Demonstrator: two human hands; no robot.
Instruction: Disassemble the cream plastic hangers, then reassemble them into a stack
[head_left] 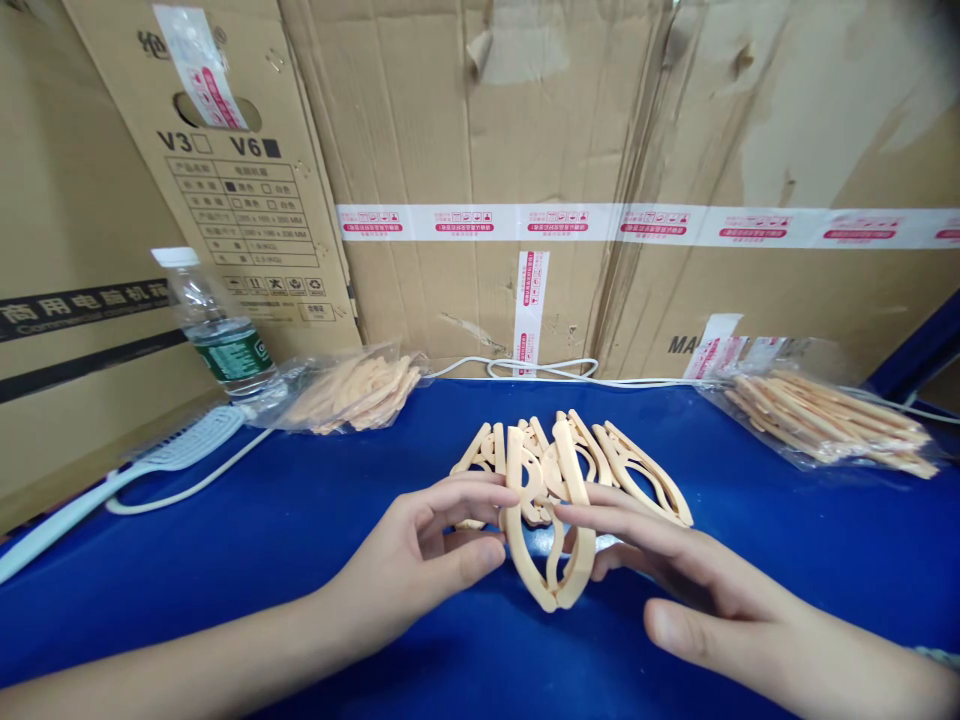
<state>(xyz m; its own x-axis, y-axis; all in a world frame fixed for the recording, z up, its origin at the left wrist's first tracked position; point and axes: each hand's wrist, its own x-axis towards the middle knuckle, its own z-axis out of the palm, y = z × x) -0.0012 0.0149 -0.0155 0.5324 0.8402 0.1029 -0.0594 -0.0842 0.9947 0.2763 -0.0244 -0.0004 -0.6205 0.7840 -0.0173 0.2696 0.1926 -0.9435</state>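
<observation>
The left hand (427,540) is closed on one side of a beige hanger (582,550); the right hand (697,570) has fingers against its other side, thumb apart. Just beyond the grip, more hangers (651,468) lie on a blue table (360,660).

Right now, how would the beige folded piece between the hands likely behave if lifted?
The beige folded piece would probably feel light, given its slim, open frame. Its bars look solid, so little bending seems likely. They may swing apart, though, where they appear jointed.
</observation>
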